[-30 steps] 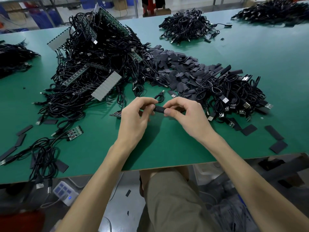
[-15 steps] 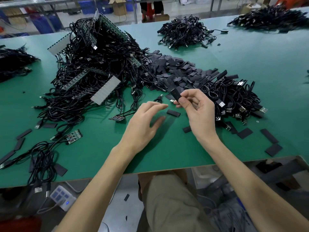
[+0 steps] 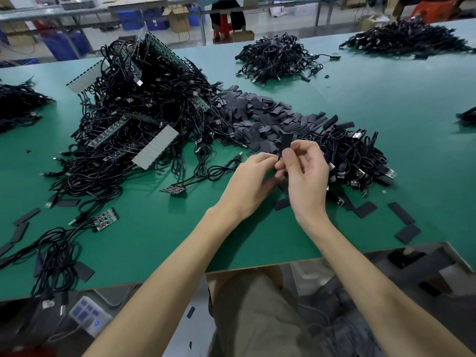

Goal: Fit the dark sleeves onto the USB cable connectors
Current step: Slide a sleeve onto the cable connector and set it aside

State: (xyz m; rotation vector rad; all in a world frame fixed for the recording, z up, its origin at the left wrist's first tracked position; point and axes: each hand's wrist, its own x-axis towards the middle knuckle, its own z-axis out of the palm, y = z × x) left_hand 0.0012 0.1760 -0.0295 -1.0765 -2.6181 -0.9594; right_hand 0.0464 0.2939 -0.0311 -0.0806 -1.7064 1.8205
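Observation:
My right hand (image 3: pixel 304 173) pinches a dark flat sleeve (image 3: pixel 286 143) between thumb and fingers and holds it upright above the green table (image 3: pixel 154 240). My left hand (image 3: pixel 251 181) is right beside it, its fingertips touching the lower end of the sleeve at the right thumb. A heap of loose dark sleeves (image 3: pixel 260 117) lies just behind my hands. A pile of black USB cables (image 3: pixel 358 155) with silver connectors sits to the right of them. One cable with a small circuit board (image 3: pixel 172 189) lies to the left of my left hand.
A big tangle of cables and circuit strips (image 3: pixel 134 117) fills the left middle. More cable piles sit at the far centre (image 3: pixel 273 57), far right (image 3: pixel 404 39) and far left (image 3: pixel 18 104). Loose sleeves lie near the front right edge (image 3: pixel 407 233) and front left (image 3: pixel 25 217).
My right hand has kept the sleeve raised while my left hand, open over the table half a second ago, has come up to meet it. The view has tilted slightly.

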